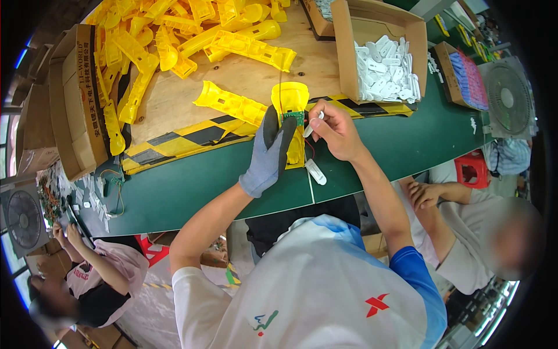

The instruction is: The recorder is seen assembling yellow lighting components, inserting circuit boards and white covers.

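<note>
My left hand [268, 152], in a grey-blue glove with dark fingertips, is closed around a yellow plastic shell [290, 92] at the table's near side. A small green circuit board [294, 117] lies in the shell beside the gloved thumb. Just to the right, my bare right hand [339, 131] pinches a small white plastic piece [314, 123] close to the board. Below it, a white oblong part [315, 173] rests near the green table's edge, with a thin red wire running up from it toward the shell. Another yellow shell [229, 103] lies left of my gloved hand.
Yellow shells [174, 41] are heaped on a wooden board [244, 70] edged with black-yellow tape. A cardboard box [381, 14] of white pieces [388, 68] stands at the back right, another box [75, 104] at left. People sit on both sides; fans [507, 96] stand beyond.
</note>
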Available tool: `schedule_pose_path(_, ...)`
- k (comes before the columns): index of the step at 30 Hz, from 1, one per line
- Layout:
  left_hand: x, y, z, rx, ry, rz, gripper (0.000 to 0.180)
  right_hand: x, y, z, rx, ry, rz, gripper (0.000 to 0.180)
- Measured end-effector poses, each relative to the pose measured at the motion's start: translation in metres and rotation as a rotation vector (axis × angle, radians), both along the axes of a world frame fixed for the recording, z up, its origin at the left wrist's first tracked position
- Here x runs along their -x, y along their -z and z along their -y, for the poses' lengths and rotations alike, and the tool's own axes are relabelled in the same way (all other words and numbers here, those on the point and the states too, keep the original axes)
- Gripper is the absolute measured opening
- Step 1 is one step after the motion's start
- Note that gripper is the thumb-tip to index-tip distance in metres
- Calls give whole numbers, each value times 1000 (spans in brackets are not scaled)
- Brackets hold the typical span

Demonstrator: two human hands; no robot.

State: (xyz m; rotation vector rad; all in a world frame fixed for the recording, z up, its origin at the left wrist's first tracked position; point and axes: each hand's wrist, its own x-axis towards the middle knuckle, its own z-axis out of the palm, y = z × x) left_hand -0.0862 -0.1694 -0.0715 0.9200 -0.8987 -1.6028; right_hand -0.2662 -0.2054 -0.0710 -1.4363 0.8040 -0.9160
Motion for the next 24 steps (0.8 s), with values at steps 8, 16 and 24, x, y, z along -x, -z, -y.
schedule_pose_path(8,5,5,-4,247,-172,299,53,-18,-2,-12,23,139,-21,24)
schedule_pose_path(16,3,13,-3,438,-142,493,58,-28,4,-27,-253,223,231,36)
schedule_pose_path(24,9,11,-8,389,-215,589,33,-36,0,-40,173,390,-171,39)
